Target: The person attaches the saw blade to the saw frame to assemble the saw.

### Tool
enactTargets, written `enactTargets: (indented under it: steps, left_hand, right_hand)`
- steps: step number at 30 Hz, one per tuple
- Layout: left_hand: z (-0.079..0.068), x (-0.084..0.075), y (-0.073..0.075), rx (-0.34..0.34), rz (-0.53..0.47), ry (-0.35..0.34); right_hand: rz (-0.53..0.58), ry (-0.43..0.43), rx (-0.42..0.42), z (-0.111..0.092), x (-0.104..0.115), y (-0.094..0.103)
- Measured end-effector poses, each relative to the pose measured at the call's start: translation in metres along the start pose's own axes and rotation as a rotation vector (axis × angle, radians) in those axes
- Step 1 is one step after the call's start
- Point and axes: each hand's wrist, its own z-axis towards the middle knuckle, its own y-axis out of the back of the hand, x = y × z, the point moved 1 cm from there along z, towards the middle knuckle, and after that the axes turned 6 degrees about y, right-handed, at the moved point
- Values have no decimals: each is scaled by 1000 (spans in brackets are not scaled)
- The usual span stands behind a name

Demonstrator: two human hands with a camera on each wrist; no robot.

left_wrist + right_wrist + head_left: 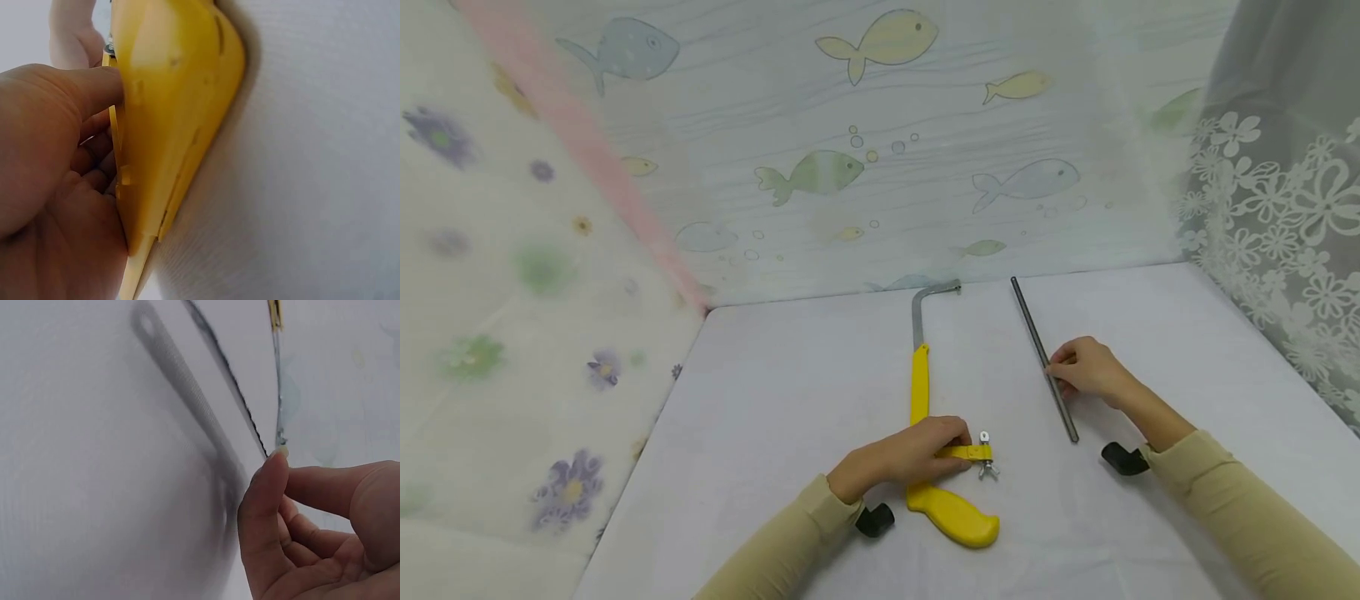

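Observation:
A hacksaw frame [921,379] with a yellow handle [961,518] and a grey metal front arm lies on the white table. My left hand [910,454] grips it near the handle, around the yellow crosspiece that ends in a wing nut [988,469]. In the left wrist view, the thumb presses against the yellow body [178,81]. To the right, my right hand [1093,371] pinches a thin dark hacksaw blade [1032,329] between thumb and fingertips. Its toothed edge shows in the right wrist view, with the blade [234,378] held above the table and its shadow beneath.
White cloth [790,375] covers the table. Behind stands a fish-patterned curtain [925,117], with flowered fabric [535,333] at the left and lacy grey fabric [1285,183] at the right. Black wrist-worn pieces [1123,458] sit below both cuffs.

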Motion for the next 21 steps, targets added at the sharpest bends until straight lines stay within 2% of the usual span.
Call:
enactTargets:
  steps: [10, 16, 21]
  left_hand:
    - [-1, -3, 1, 9, -8, 17]
    - [-1, -4, 1, 17, -18, 26]
    - [-1, -2, 1, 17, -22, 26]
  right_hand:
    - [158, 32, 95, 1, 8, -8]
    - [244, 26, 125, 5, 11, -15]
    - [274, 40, 137, 8, 15, -18]
